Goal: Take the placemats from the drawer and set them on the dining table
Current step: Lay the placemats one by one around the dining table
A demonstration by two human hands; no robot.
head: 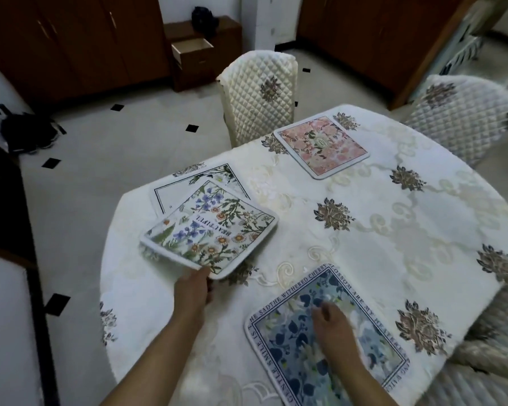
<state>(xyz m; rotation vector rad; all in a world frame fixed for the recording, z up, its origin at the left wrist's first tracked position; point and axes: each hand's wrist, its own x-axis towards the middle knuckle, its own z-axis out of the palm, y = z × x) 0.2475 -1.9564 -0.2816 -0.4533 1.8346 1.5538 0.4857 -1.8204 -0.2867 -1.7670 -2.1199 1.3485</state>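
On the table, near edge: my right hand [333, 325] rests over the blue floral placemat [326, 341], fingers loosely curled, pressing down on it rather than gripping it.
Left hand [192, 288]: it pinches the near corner of the wildflower placemat [210, 230], thumb on top, fingers tucked under.
Wildflower placemat: it reads "BEAUTIFUL", is tilted, and lies partly across a white placemat [185, 186] with a thin dark border.
Pink placemat [321, 146]: it lies flat at the far side, just in front of a quilted chair [258, 95], well apart from the other three.
Dining table [379, 230]: it wears a cream cloth with embroidered medallions.
Drawer [192, 48]: it stands pulled out of a dark wooden unit across the room.
Second quilted chair [464, 112]: at the table's far right.
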